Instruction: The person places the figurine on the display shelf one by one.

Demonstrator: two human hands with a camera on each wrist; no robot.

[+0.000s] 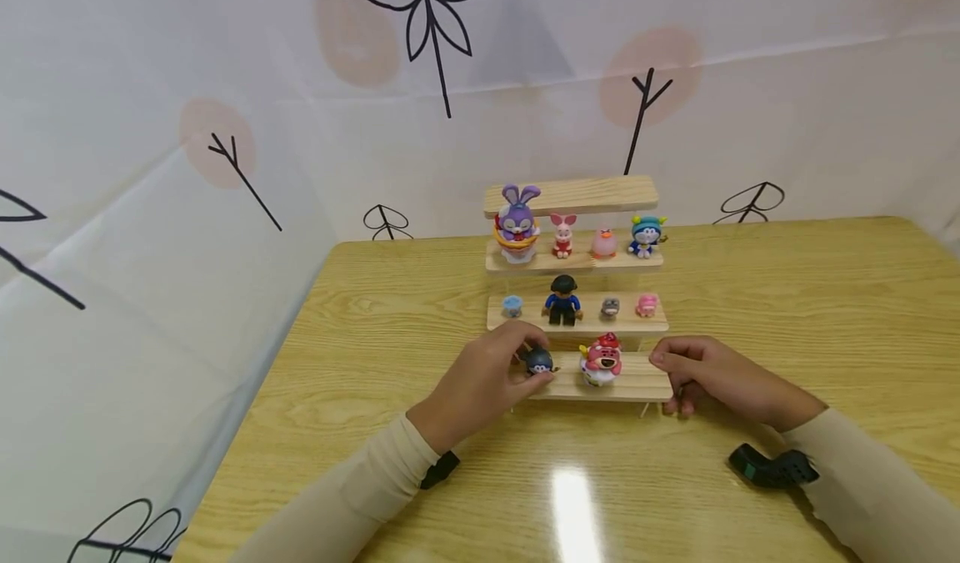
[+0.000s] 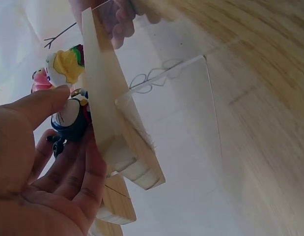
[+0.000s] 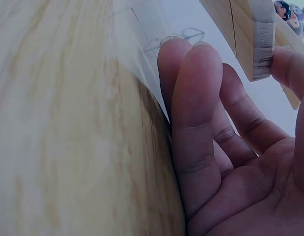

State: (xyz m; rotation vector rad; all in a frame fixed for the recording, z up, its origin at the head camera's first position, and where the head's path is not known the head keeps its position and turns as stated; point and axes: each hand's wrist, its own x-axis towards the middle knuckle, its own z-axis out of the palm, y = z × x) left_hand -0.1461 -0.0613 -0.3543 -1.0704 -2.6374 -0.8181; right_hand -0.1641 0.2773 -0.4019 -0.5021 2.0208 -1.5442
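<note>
My left hand (image 1: 489, 367) pinches a small dark blue figurine (image 1: 538, 361) with a white face at the left end of the lowest shelf (image 1: 562, 388). In the left wrist view the thumb and fingers lie around the figurine (image 2: 72, 120), which is at the plank (image 2: 100, 73). Right of it on that shelf sits a pink bear figurine (image 1: 602, 361) with a red top and white base. My right hand (image 1: 716, 375) is at the shelf's right end. In the right wrist view a fingertip touches the plank's end (image 3: 262, 54), while the other fingers bend loosely by the table.
Higher wooden tiers hold a purple rabbit (image 1: 517, 223), a pink pig (image 1: 562, 236), a pink duck (image 1: 603, 243), a blue-hatted figurine (image 1: 645, 236), a dark-capped figure (image 1: 562, 300) and several tiny figurines. The rack stands on a wood-grain table (image 1: 405, 313) before a patterned cloth (image 1: 525, 129).
</note>
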